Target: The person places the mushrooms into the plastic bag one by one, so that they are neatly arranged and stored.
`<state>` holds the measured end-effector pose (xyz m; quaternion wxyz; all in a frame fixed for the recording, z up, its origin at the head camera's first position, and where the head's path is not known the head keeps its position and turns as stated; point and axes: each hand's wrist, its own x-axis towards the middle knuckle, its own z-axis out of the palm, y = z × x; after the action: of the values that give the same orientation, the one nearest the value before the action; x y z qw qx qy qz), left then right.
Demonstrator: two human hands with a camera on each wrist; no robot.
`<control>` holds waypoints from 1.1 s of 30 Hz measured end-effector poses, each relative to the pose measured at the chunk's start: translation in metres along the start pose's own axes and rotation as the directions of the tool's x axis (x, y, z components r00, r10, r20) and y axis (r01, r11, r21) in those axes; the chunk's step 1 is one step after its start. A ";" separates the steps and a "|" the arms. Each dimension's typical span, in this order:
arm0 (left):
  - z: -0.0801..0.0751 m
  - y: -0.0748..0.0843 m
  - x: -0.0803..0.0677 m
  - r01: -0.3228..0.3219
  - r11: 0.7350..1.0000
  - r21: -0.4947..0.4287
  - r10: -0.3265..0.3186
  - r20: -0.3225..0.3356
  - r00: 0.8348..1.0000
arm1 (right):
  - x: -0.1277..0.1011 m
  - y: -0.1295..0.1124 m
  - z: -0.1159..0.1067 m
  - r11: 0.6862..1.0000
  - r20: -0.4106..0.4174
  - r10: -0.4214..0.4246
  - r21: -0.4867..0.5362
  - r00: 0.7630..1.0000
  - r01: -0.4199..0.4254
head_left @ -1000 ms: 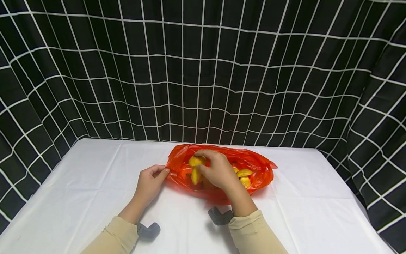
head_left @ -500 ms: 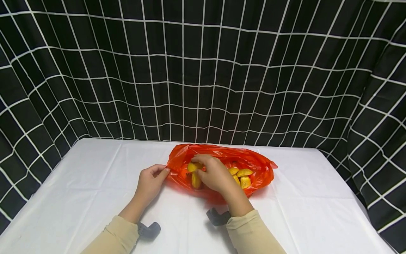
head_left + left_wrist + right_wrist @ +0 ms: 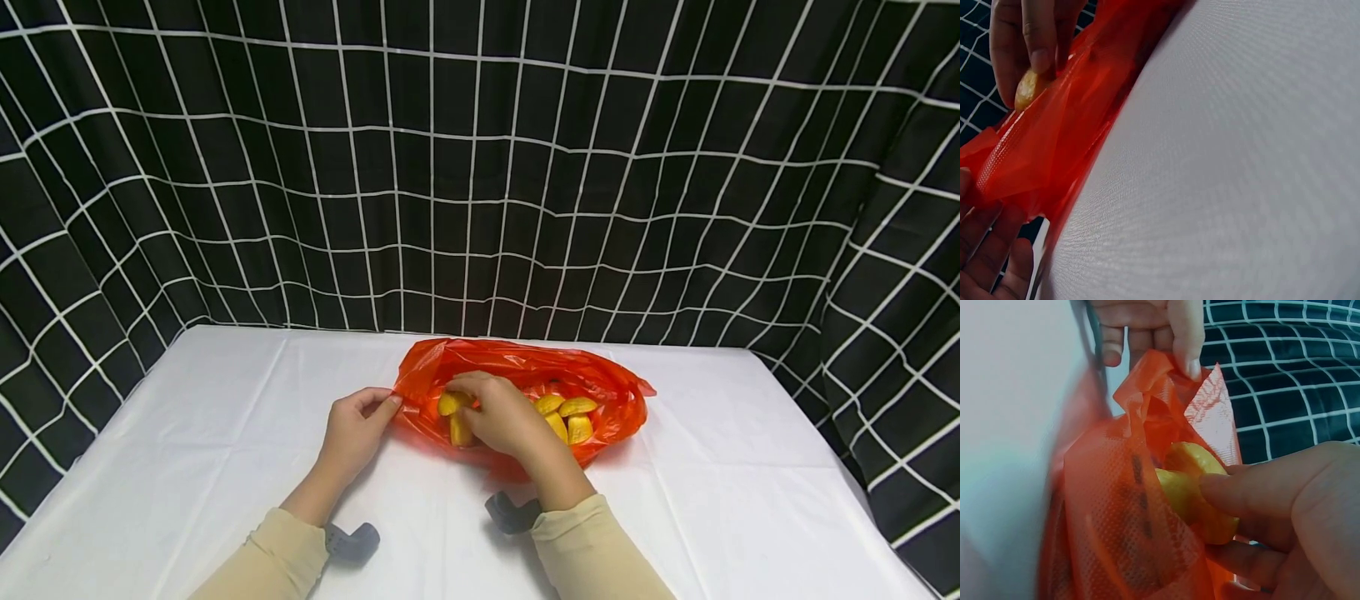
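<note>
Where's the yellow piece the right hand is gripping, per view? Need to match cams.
Head: yellow piece at centre, inside the left end of the orange plastic bag, under the right hand.
Left wrist: top left, a sliver below the right hand's fingertips.
Right wrist: centre, pinched at the bag's mouth.
Shared landmark: the bag edge pinched by the left hand.

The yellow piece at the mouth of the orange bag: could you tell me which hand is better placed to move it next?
Probably the right hand: its grip is already around the yellow piece inside the orange bag. The left hand is occupied pinching the bag's edge, holding it open.
</note>
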<state>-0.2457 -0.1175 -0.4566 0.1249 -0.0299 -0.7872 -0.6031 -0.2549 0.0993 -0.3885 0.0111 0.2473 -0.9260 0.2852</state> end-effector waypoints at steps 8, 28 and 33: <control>0.000 -0.001 0.001 0.016 1.000 -0.003 -0.016 0.001 1.000 | 0.000 0.000 0.002 1.000 0.005 0.015 -0.008 1.000 -0.015; 0.000 -0.002 0.001 -0.024 0.999 0.029 0.025 -0.007 1.000 | 0.003 0.005 0.013 0.999 -0.011 -0.005 -0.037 1.000 0.004; 0.000 -0.002 0.001 -0.029 0.999 0.027 0.030 -0.011 1.000 | 0.003 0.007 0.014 0.999 -0.020 -0.007 -0.047 1.000 0.006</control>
<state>-0.2471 -0.1179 -0.4587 0.1385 -0.0365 -0.7941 -0.5907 -0.2591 0.0955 -0.4039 0.0273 0.2472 -0.9314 0.2658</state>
